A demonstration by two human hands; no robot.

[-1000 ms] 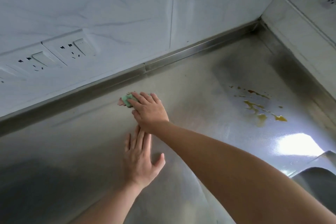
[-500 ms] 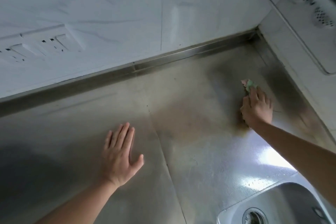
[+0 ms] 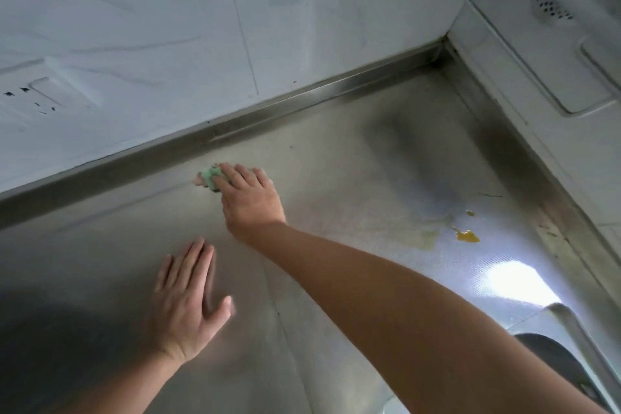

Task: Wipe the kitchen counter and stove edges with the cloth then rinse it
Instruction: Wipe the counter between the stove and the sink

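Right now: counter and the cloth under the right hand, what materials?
Counter: looks like brushed stainless steel, grey with a dull sheen, a bright glare patch and a folded metal upstand at the wall. Cloth: soft green fabric or sponge cloth, bunched under the right hand; weave too blurred to tell.

Wide open steel counter here, bare from the back rim to the near edge. Left hand lies flat near the front, right hand and forearm cross the middle toward the back rim. Yellow spill sits toward the right rim; sink cuts the front right corner.
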